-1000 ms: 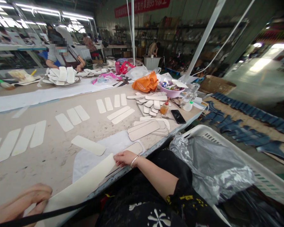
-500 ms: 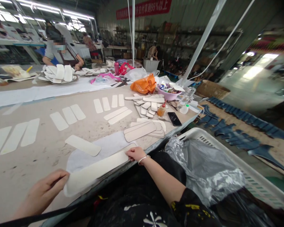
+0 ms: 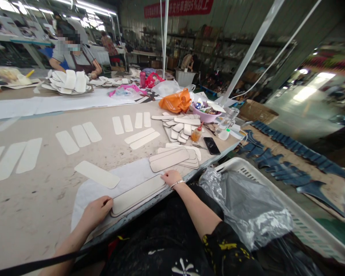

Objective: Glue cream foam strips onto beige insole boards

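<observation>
A long cream strip (image 3: 139, 194) with rounded corners and a dark rim lies near the table's front edge, over at least one similar piece. My left hand (image 3: 97, 212) is closed at its left end, fingers curled against the corner. At the far right corner, my right hand (image 3: 172, 178) pinches the strip between thumb and fingers. A white sheet (image 3: 84, 193) is spread beneath. Behind the strip lies a loose cream piece (image 3: 97, 174), and a small stack of dark-rimmed pieces (image 3: 169, 159) sits just beyond my right hand.
More cream pieces (image 3: 28, 155) lie in rows to the left. A heap of pieces (image 3: 176, 126), a glue bottle (image 3: 196, 133), a phone (image 3: 212, 146) and a purple basin (image 3: 206, 116) stand at right. A white crate (image 3: 247, 163) is beside the table. A co-worker (image 3: 74, 57) sits opposite.
My left hand has moved right and away from me, along with the strip's left end. My right hand has shifted slightly right. The strip's dark rim and the piece under it now show more clearly.
</observation>
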`<action>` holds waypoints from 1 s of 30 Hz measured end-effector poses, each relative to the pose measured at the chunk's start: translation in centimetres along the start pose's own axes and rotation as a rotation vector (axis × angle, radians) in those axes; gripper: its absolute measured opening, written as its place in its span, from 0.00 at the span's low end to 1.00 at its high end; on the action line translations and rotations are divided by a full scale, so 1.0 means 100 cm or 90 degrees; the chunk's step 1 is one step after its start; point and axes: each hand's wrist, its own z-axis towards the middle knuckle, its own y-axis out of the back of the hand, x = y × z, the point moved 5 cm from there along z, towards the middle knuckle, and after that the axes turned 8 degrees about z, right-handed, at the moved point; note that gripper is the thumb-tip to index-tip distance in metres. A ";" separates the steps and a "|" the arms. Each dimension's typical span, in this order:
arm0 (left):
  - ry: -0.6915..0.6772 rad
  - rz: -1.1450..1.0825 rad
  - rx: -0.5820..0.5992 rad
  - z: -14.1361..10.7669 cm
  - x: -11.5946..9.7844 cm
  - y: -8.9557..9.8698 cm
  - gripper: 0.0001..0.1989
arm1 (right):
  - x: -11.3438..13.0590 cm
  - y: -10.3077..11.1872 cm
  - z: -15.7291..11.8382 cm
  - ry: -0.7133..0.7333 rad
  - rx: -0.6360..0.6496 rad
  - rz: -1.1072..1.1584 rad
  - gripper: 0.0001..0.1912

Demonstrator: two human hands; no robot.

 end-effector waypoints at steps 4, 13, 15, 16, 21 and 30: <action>0.009 -0.007 0.008 0.002 0.001 -0.001 0.16 | 0.000 -0.001 0.001 -0.005 0.004 -0.021 0.13; 0.023 -0.079 0.069 0.003 0.004 -0.002 0.17 | -0.004 -0.002 0.001 -0.018 0.004 -0.033 0.12; 0.025 -0.097 0.078 0.001 0.005 -0.003 0.19 | -0.004 -0.002 0.001 -0.022 0.006 -0.032 0.12; 0.025 -0.105 0.081 0.000 0.005 -0.002 0.19 | -0.004 -0.002 0.001 -0.022 0.005 -0.031 0.12; 0.007 -0.074 0.053 -0.006 0.001 0.001 0.19 | -0.003 -0.002 -0.001 -0.021 0.002 -0.027 0.12; 0.039 -0.049 0.042 -0.005 0.000 0.003 0.16 | -0.003 -0.003 0.001 -0.039 0.004 -0.022 0.10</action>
